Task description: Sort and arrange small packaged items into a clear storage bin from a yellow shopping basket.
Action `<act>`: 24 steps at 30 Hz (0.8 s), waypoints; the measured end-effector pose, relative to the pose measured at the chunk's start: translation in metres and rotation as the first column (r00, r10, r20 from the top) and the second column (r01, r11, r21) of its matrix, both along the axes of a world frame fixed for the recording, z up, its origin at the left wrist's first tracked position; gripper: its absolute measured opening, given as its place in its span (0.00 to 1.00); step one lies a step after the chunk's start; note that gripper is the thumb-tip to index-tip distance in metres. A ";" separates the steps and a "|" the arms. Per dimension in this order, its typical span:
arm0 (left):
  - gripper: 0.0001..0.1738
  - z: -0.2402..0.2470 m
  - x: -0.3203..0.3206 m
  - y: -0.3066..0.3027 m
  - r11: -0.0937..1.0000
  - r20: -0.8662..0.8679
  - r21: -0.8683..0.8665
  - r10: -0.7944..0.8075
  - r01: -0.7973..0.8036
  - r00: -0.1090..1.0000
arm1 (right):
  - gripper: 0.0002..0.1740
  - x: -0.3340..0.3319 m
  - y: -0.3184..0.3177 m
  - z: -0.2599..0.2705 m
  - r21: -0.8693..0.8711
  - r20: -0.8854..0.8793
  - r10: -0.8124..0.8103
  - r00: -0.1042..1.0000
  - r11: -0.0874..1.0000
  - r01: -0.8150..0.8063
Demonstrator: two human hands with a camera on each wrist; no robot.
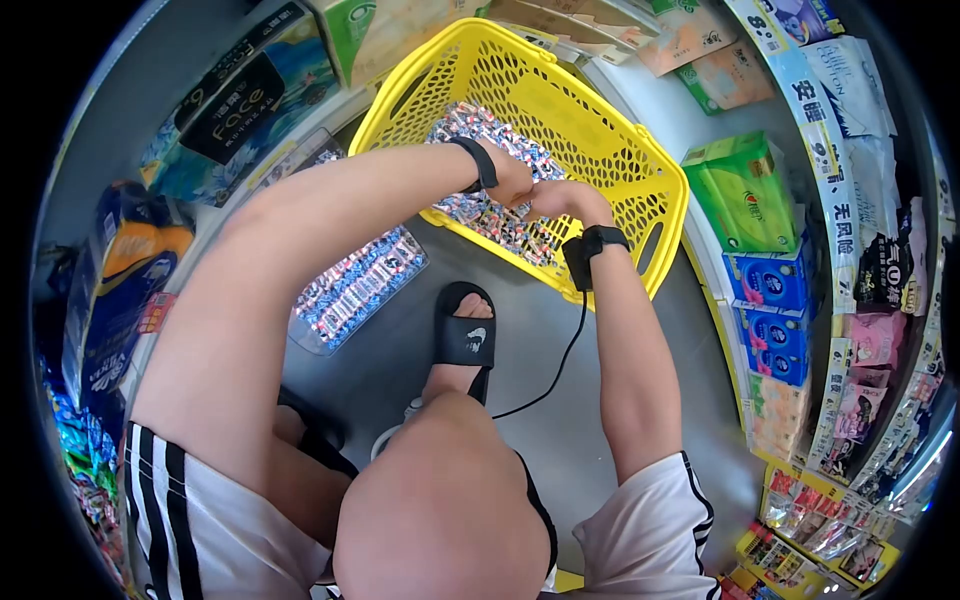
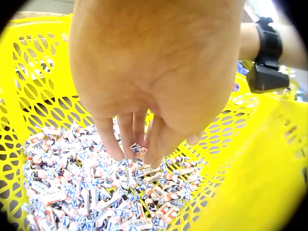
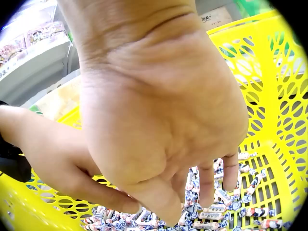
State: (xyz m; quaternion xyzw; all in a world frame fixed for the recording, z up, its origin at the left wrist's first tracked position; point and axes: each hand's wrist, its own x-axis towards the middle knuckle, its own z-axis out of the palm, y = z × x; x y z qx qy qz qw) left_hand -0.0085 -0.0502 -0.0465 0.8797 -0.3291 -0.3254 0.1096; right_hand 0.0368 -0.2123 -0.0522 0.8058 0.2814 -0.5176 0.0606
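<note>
A yellow plastic basket (image 1: 640,150) holds a heap of wrapped candies (image 2: 72,178) in white, blue and red paper. Over the heap, my left hand (image 1: 512,178) points its fingers down, and a candy shows between the fingertips in the left wrist view; I cannot tell whether they grip it. My right hand (image 3: 163,115) is beside it, its fingers fairly straight and reaching down to the candies. Several candies show between its thumb and fingers. The two hands overlap in the head view. Each wrist wears a black strap.
A clear box (image 1: 365,290) of similar candies lies on the floor beside the basket, partly behind the left forearm. Shelves with tissue packs (image 1: 740,195) line the right side. A large tissue carton (image 1: 240,105) stands at left. A black cable (image 1: 565,355) hangs from the right wrist.
</note>
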 end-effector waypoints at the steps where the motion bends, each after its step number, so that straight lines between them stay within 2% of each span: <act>1: 0.11 -0.003 0.001 0.002 1.000 0.020 0.004 -0.019 0.019 1.000 | 0.34 -0.001 0.000 0.005 0.002 0.003 0.003 1.000 1.000 -0.003; 3: 0.10 0.000 -0.007 0.012 0.998 0.061 -0.055 -0.025 0.028 0.998 | 0.33 0.002 -0.001 0.017 0.168 -0.013 0.154 0.988 0.974 -0.150; 4: 0.10 0.006 -0.013 0.015 0.996 0.114 -0.091 0.015 -0.004 0.993 | 0.29 0.000 0.000 0.020 0.216 0.010 0.125 0.992 0.968 -0.124; 5: 0.10 0.012 -0.020 0.018 0.991 0.166 -0.128 0.058 -0.037 0.984 | 0.29 0.000 0.000 0.024 0.218 0.018 0.131 0.991 0.967 -0.131; 6: 0.09 0.021 -0.029 0.022 0.973 0.224 -0.226 0.093 -0.041 0.970 | 0.26 -0.002 -0.001 0.030 0.282 0.034 0.074 0.997 0.956 -0.081; 7: 0.09 0.032 -0.036 0.026 0.974 0.230 -0.223 0.094 -0.042 0.969 | 0.23 -0.007 -0.002 0.034 0.345 0.044 0.015 0.999 0.938 -0.029; 8: 0.09 0.043 -0.040 0.031 0.952 0.209 -0.299 0.136 -0.069 0.968 | 0.17 -0.014 -0.003 0.037 0.415 0.097 -0.066 0.993 0.910 0.020; 9: 0.10 0.053 -0.045 0.034 0.923 0.185 -0.374 0.176 -0.096 0.967 | 0.17 -0.026 -0.002 0.049 0.419 0.107 -0.062 0.992 0.908 0.011; 10: 0.09 0.057 -0.051 0.036 0.885 0.218 -0.451 0.235 -0.116 0.947 | 0.15 -0.040 0.001 0.064 0.416 0.242 -0.085 0.966 0.909 -0.024; 11: 0.09 0.061 -0.055 0.040 0.887 0.232 -0.448 0.241 -0.116 0.942 | 0.13 -0.051 0.007 0.079 0.410 0.375 -0.107 0.921 0.910 -0.062; 13: 0.06 0.070 -0.068 0.041 0.841 0.269 -0.519 0.329 -0.151 0.905 | 0.11 -0.067 0.008 0.089 0.451 0.429 -0.151 0.891 0.890 -0.067; 15: 0.02 0.079 -0.079 0.046 0.849 0.284 -0.503 0.341 -0.164 0.896 | 0.09 -0.080 0.010 0.100 0.482 0.521 -0.205 0.829 0.872 -0.087; 16: 0.02 0.083 -0.084 0.049 0.830 0.290 -0.529 0.371 -0.175 0.882 | 0.07 -0.082 0.008 0.096 0.568 0.525 -0.247 0.814 0.815 -0.119; 17: 0.03 0.087 -0.089 0.051 0.811 0.296 -0.555 0.401 -0.186 0.867 | 0.07 -0.085 0.008 0.097 0.569 0.529 -0.243 0.813 0.812 -0.127; 19: 0.06 0.094 -0.100 0.060 0.815 0.288 -0.537 0.417 -0.216 0.862 | 0.07 -0.095 0.012 0.106 0.680 0.487 -0.283 0.826 0.717 -0.155; 21: 0.10 0.104 -0.116 0.064 0.712 0.274 -0.667 0.505 -0.216 0.819 | 0.06 -0.110 0.015 0.116 0.708 0.491 -0.281 0.825 0.680 -0.190; 22: 0.11 0.114 -0.124 0.069 0.759 0.276 -0.610 0.473 -0.228 0.837 | 0.07 -0.117 0.019 0.122 0.723 0.475 -0.260 0.841 0.661 -0.204; 24: 0.11 0.125 -0.138 0.079 0.754 0.299 -0.623 0.476 -0.209 0.827 | 0.08 -0.133 0.026 0.137 0.738 0.473 -0.239 0.848 0.633 -0.233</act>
